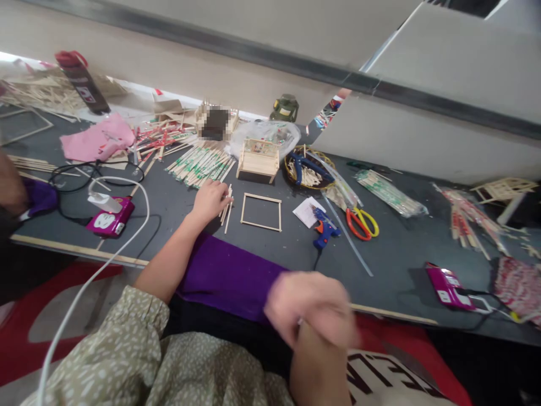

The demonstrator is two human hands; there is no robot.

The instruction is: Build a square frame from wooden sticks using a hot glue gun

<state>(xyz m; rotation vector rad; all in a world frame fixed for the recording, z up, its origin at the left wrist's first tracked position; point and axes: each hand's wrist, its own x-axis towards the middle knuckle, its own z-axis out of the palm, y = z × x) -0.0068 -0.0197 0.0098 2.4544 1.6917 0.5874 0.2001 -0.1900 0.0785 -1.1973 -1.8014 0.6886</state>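
My left hand (210,201) rests on the dark table, its fingers slightly spread and touching a few loose wooden sticks (229,213). Just right of them lies a flat rectangular frame of sticks (261,211). Behind the frame stands a small wooden bench model (258,160). My right hand (313,307) is raised near my body, over the right end of a purple cloth (232,276). Motion blurs it, so its fingers and anything in them cannot be made out. A blue and orange glue gun (324,230) lies right of the frame, beside a white paper (308,212).
Bundles of wrapped chopsticks (202,164) lie at the back. A basket (329,179) holds sticks and a blue tool. Scissors (362,223) and a glue stick (350,242) are to the right. A white cable (146,211) runs from a purple power adapter (110,217). Another person's arm (12,186) is at left.
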